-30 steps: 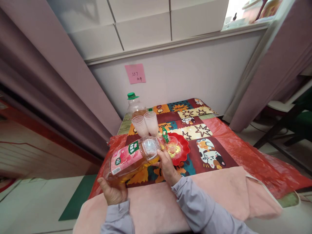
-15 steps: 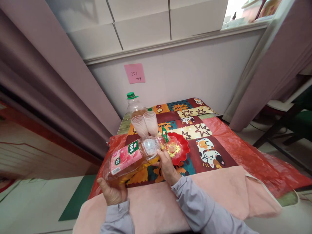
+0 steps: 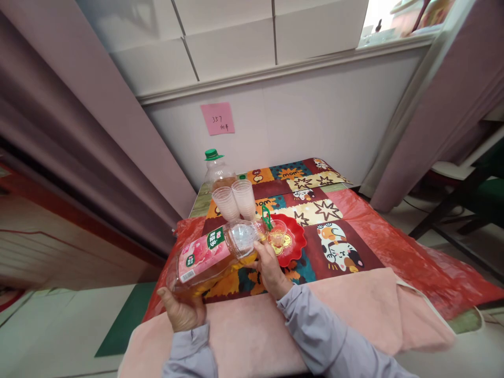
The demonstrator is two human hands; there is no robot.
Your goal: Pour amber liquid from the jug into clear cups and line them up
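A large clear bottle (image 3: 212, 252) with a pink label and yellow liquid lies tilted almost flat, its mouth over a small clear cup (image 3: 277, 234). The cup stands on a red plate (image 3: 296, 240) and holds a little yellow liquid. My left hand (image 3: 181, 310) grips the bottle's base from below. My right hand (image 3: 269, 268) is wrapped under the bottle's neck, close to the plate. A green handle ring (image 3: 267, 216) sticks up at the neck.
Two stacks of clear cups (image 3: 236, 200) stand behind the bottle, with a second green-capped bottle (image 3: 216, 169) behind them. A patterned cloth (image 3: 315, 210) over red plastic sheeting (image 3: 413, 257) covers the table; a pink towel (image 3: 354, 310) lies at the near edge. A chair (image 3: 464, 194) stands at right.
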